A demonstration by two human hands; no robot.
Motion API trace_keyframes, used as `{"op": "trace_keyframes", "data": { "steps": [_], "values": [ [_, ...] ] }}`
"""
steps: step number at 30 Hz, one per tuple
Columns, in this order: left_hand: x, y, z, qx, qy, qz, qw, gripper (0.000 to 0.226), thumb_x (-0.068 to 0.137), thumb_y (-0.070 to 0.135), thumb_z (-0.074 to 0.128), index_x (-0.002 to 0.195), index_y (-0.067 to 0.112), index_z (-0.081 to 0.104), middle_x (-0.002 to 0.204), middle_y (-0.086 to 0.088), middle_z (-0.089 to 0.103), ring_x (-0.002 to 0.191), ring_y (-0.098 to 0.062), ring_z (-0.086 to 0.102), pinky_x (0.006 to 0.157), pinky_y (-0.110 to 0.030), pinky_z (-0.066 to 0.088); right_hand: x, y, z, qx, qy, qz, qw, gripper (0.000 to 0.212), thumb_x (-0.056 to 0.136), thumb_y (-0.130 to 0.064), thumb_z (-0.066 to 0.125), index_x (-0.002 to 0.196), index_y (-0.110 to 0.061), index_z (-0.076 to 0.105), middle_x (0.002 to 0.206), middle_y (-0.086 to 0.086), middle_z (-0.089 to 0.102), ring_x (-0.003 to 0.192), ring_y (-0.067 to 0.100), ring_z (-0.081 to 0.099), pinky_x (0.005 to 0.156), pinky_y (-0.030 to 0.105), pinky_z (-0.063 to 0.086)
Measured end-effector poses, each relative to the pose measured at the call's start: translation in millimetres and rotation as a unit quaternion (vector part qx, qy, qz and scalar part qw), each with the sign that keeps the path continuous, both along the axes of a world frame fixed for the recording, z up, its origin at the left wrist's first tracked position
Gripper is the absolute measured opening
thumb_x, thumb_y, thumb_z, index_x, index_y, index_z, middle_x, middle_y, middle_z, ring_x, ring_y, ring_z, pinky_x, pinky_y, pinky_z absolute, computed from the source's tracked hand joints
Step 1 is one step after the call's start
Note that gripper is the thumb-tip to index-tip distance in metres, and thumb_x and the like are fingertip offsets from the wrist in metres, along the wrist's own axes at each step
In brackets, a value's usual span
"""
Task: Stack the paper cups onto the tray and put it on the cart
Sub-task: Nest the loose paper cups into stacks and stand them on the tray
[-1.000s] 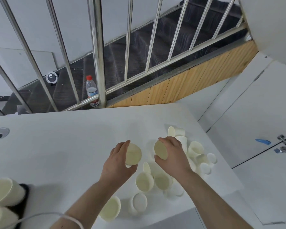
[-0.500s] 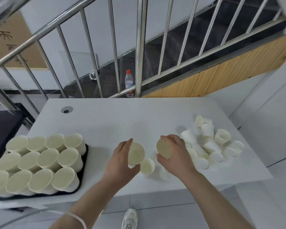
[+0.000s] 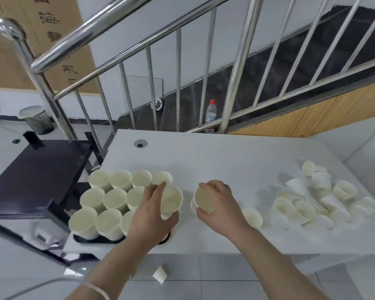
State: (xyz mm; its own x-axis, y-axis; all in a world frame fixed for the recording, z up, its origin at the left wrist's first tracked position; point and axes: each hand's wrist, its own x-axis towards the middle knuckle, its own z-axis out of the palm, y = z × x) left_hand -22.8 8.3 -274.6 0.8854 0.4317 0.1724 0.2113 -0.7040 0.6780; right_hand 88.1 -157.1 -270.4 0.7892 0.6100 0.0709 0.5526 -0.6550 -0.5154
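Observation:
My left hand (image 3: 151, 215) grips a paper cup (image 3: 171, 200) over the right edge of the black tray (image 3: 89, 239), which holds several upright cups (image 3: 110, 198) in rows. My right hand (image 3: 220, 207) grips a second paper cup (image 3: 202, 201), tilted with its mouth toward me, just right of the tray. A loose pile of paper cups (image 3: 316, 200) lies on the white table (image 3: 225, 161) at the right, and one single cup (image 3: 252, 216) stands near my right wrist. The black cart (image 3: 35, 174) sits left of the table.
A steel stair railing (image 3: 178, 87) runs behind the table, with a water bottle (image 3: 210, 115) on the stair. A bin (image 3: 37, 119) stands on the floor at far left. One paper cup (image 3: 160, 273) lies on the tiled floor below the table edge.
My view has swung left, bringing the tray and cart into sight. Both hands carried their cups leftward; the left one now hovers over the tray's right edge.

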Motion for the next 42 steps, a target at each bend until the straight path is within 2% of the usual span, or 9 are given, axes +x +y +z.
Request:
{"op": "trace_keyframes", "data": {
  "steps": [6,10,14,18,22,27,32,36,42],
  "values": [
    [-43.4,92.5,0.5,-0.001,0.024,0.006,1.0,0.079,0.077,0.028,0.072,0.144,0.021,0.032,0.136,0.005,0.035,0.114,-0.015,0.05,0.079,-0.024,0.044,-39.7,92.9,-2.9,0.013,0.013,0.019,1.0,0.063,0.084,-0.03,0.065,0.142,-0.026,0.041,0.139,-0.011,0.034,0.131,0.009,0.028,0.096,0.026,0.044],
    [-64.7,144.1,-4.5,-0.006,0.049,0.021,0.999,0.081,0.078,0.026,0.071,0.146,0.02,0.028,0.137,0.006,0.033,0.118,-0.015,0.045,0.082,-0.021,0.038,-59.7,140.2,-6.9,0.018,0.03,0.042,0.998,0.063,0.085,-0.031,0.064,0.143,-0.029,0.04,0.139,-0.014,0.033,0.132,0.008,0.026,0.099,0.027,0.042],
    [-79.1,177.3,-11.0,-0.009,0.082,0.037,0.996,0.084,0.077,0.026,0.072,0.146,0.021,0.025,0.139,0.003,0.029,0.118,-0.018,0.047,0.086,-0.025,0.042,-75.5,173.5,-10.2,0.012,0.053,0.07,0.996,0.065,0.084,-0.03,0.065,0.144,-0.031,0.038,0.137,-0.013,0.034,0.13,0.008,0.027,0.101,0.026,0.039],
    [-84.0,195.1,-16.8,-0.03,0.094,0.048,0.994,0.084,0.075,0.024,0.071,0.146,0.022,0.027,0.137,0.002,0.031,0.114,-0.019,0.048,0.087,-0.029,0.045,-80.9,195.5,-15.6,-0.001,0.049,0.081,0.996,0.067,0.083,-0.03,0.065,0.145,-0.029,0.038,0.136,-0.012,0.034,0.13,0.007,0.028,0.1,0.027,0.041],
    [-79.2,209.9,-17.6,-0.026,0.095,0.052,0.994,0.083,0.078,0.025,0.07,0.147,0.021,0.025,0.14,0.003,0.029,0.115,-0.016,0.048,0.081,-0.025,0.043,-76.8,213.3,-16.3,-0.01,0.035,0.069,0.997,0.065,0.085,-0.034,0.065,0.144,-0.028,0.038,0.14,-0.01,0.033,0.131,0.01,0.028,0.098,0.031,0.043],
    [-62.5,224.1,-19.6,-0.017,0.085,0.05,0.995,0.081,0.08,0.027,0.07,0.147,0.02,0.025,0.139,0.003,0.03,0.114,-0.016,0.049,0.08,-0.027,0.048,-68.4,233.6,-15.6,-0.039,0.022,0.077,0.996,0.063,0.086,-0.034,0.064,0.144,-0.029,0.038,0.141,-0.009,0.034,0.131,0.012,0.03,0.102,0.028,0.037],
    [-48.1,234.0,-32.5,-0.005,0.094,0.046,0.995,0.077,0.079,0.025,0.07,0.144,0.021,0.029,0.138,0.003,0.032,0.114,-0.017,0.049,0.072,-0.023,0.04,-60.2,250.1,-25.4,-0.074,0.037,0.086,0.993,0.064,0.086,-0.033,0.063,0.145,-0.028,0.036,0.142,-0.007,0.032,0.13,0.015,0.034,0.097,0.031,0.043],
    [-44.1,239.6,-50.0,-0.014,0.113,0.036,0.993,0.075,0.078,0.023,0.07,0.142,0.02,0.031,0.138,0.0,0.032,0.117,-0.019,0.047,0.078,-0.028,0.048,-55.9,258.7,-36.8,-0.099,0.044,0.089,0.99,0.064,0.087,-0.034,0.063,0.144,-0.025,0.037,0.143,-0.006,0.033,0.131,0.016,0.034,0.098,0.032,0.042],
    [-39.1,247.5,-71.7,-0.023,0.143,0.022,0.989,0.082,0.076,0.033,0.074,0.143,0.019,0.029,0.137,-0.002,0.032,0.12,-0.019,0.044,0.082,-0.029,0.048,-51.2,269.4,-52.4,-0.129,0.056,0.099,0.985,0.065,0.084,-0.032,0.066,0.143,-0.023,0.039,0.14,-0.004,0.035,0.129,0.019,0.035,0.098,0.037,0.043]
  ]
}}
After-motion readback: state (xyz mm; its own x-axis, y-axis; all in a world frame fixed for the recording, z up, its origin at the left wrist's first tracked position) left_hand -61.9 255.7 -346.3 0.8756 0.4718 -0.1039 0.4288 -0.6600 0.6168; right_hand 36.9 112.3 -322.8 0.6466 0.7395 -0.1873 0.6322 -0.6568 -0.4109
